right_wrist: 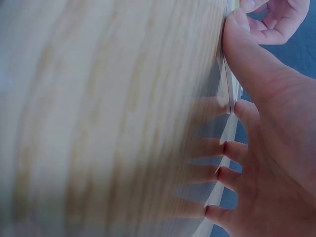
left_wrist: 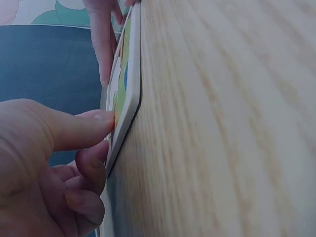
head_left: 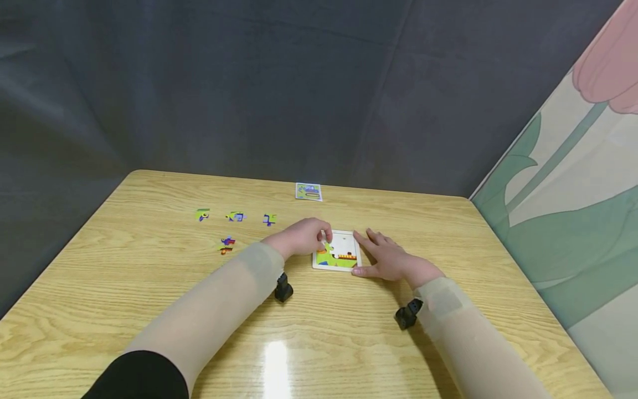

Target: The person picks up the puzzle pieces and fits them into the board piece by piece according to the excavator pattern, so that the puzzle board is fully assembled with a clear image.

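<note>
A white-framed jigsaw puzzle tray [head_left: 336, 269] lies flat in front of me, its lower part and left side filled with green and orange picture pieces. At its left side my left hand [head_left: 302, 237] pinches a green puzzle piece [head_left: 327, 247] down at the tray; the thumb tip sits by an orange patch in the left wrist view, and the fingers partly hide the piece. My right hand [head_left: 391, 259] rests against the tray's right side with fingers spread, thumb at the near corner and index finger at the far corner. In the right wrist view its other fingertips touch the table.
Several loose puzzle pieces [head_left: 236, 216] are scattered on the wooden table [head_left: 319, 343] to the left. A small picture card [head_left: 309, 192] lies near the far edge. A dark curtain [head_left: 249, 100] stands behind, and a flower-patterned cloth [head_left: 573, 233] hangs at right.
</note>
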A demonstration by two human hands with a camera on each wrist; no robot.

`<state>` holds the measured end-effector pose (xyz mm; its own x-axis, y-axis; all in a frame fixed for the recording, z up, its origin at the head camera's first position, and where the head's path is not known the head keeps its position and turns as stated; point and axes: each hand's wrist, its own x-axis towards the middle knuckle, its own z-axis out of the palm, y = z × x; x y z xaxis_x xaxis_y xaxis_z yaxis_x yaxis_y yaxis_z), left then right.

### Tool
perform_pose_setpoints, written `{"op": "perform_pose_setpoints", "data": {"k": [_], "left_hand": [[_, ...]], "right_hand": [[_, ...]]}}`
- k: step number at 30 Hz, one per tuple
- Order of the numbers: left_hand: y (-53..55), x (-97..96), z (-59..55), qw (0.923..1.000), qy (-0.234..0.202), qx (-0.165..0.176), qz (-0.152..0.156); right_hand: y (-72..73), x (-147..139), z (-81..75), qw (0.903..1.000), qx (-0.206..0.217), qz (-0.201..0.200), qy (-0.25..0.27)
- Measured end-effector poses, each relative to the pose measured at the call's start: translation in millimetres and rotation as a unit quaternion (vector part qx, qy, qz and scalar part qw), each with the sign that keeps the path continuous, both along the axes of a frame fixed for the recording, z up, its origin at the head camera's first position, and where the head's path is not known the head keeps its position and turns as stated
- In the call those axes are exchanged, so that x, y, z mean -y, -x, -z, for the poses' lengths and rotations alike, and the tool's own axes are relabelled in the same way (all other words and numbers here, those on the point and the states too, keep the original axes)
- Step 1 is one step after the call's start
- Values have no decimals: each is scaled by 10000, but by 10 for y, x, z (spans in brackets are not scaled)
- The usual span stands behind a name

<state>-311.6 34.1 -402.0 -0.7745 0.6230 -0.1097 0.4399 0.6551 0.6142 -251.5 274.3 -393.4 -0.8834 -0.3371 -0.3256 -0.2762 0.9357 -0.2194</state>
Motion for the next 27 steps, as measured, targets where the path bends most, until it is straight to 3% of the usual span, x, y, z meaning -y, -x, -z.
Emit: {"op": "perform_pose_setpoints", "data": {"k": [13,17,22,27], "left_hand": [[-18,4,-3,9996,109,-235,-132],[-53,85,-94,9997,88,-222,-89],[-92,385,-310,9993,-330,-94,-154],[-57,879,-446,9976,-544,-244,-361]], "right_hand": [[1,-4,14,10000,-35,-68,52],[-13,-13,0,9999,-40,-83,55],[-1,-31,9,10000,-11,-60,39],[47,-69,74,9999,-38,-81,62]]}}
